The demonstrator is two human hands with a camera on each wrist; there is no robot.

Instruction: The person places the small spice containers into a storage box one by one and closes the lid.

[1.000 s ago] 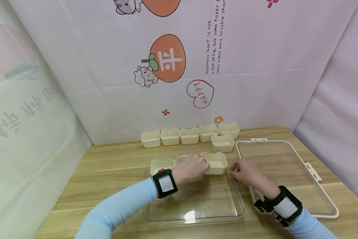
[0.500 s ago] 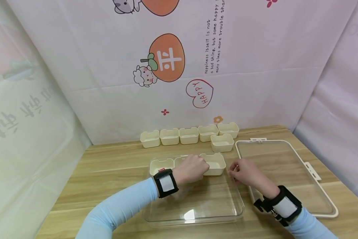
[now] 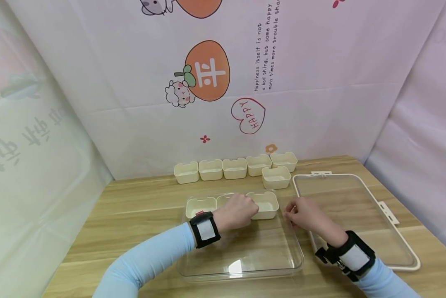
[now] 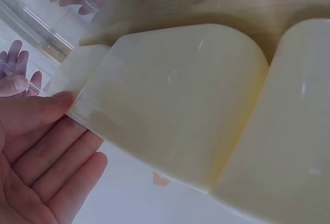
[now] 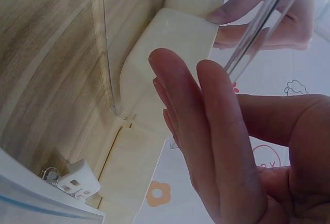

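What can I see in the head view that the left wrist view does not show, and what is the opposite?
Only the head view shows the six cream cups behind the clear box, the printed lettering and the heart print.

Only the left wrist view shows the palm side of the left hand and the broad outer wall of the middle cup, which that hand mostly hides from above.

Both show the left hand at the cups in the box, and the pale backdrop.

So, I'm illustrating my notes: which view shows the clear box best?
The head view: nearly the whole clear box shows, though the left hand and cream bins hide part. The right wrist view shows only wall edges; the left wrist view, just a piece at upper left.
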